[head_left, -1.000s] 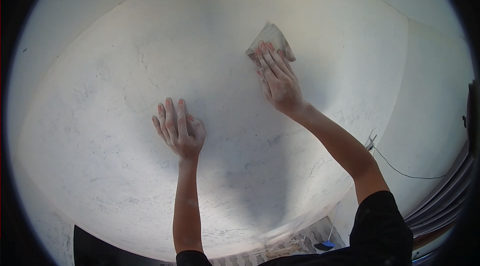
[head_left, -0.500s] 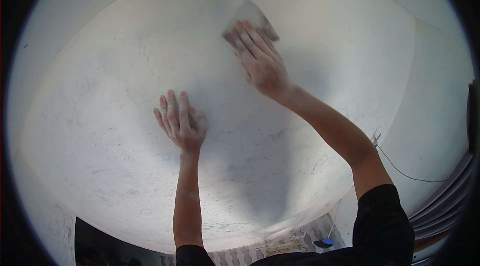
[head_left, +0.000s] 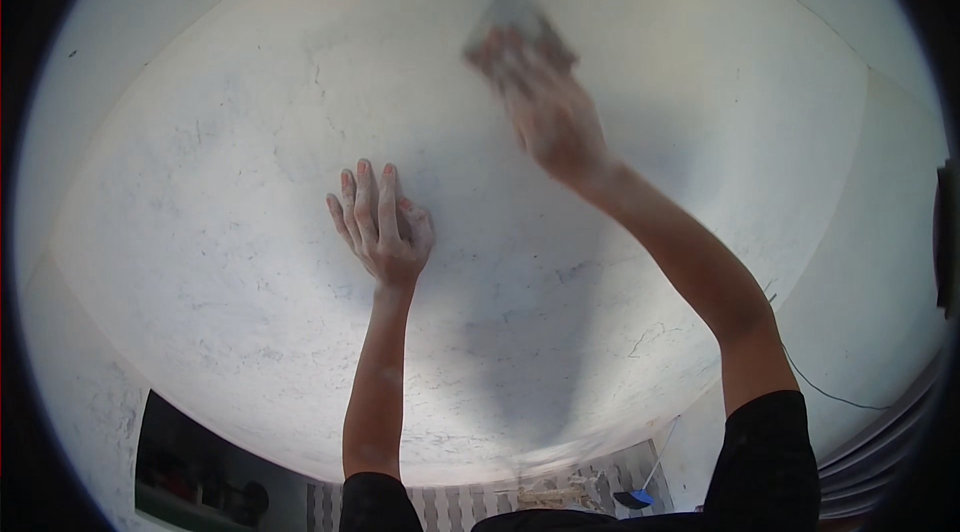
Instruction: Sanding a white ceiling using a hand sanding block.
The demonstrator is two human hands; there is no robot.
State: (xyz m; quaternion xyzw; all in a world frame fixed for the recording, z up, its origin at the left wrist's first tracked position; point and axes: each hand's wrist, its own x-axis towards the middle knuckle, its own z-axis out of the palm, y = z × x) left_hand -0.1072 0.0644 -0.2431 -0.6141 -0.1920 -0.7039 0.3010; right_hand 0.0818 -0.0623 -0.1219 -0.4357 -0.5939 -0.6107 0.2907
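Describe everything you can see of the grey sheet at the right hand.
The grey sheet looks thin and angular, with one corner pointing up and others out to the left and right. It is blurred, so its texture and exact material cannot be told. The fingers of the right hand overlap its lower part, hiding that edge. It appears to lie against the pale wall, above and to the right of the left hand.
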